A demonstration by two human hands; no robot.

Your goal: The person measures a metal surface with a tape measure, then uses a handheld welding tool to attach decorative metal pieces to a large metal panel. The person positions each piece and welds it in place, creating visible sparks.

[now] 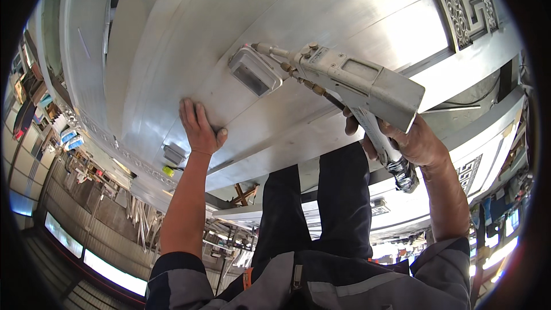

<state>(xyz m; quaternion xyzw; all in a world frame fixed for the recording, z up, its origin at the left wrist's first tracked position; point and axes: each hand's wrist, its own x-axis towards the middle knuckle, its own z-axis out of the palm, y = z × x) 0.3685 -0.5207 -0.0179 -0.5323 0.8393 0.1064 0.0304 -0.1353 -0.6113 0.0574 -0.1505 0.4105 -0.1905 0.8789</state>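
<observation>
My right hand is wrapped round the grip of a grey laser welding gun. Black tape covers the lower end of the grip, and a hose with brass fittings runs along the gun's side. The nozzle touches or nearly touches the upper edge of a raised rectangular metal fitting with a recessed centre; a small pinkish glint shows there. This fitting lies on a large silver metal panel. My left hand rests on the panel with fingers stretched out and thumb apart, holding nothing.
A small grey block and a yellow-green object lie beside my left wrist. Ornamental metal fretwork borders the panel at far right. A dark cable runs below it. Racks and long stock stand at lower left.
</observation>
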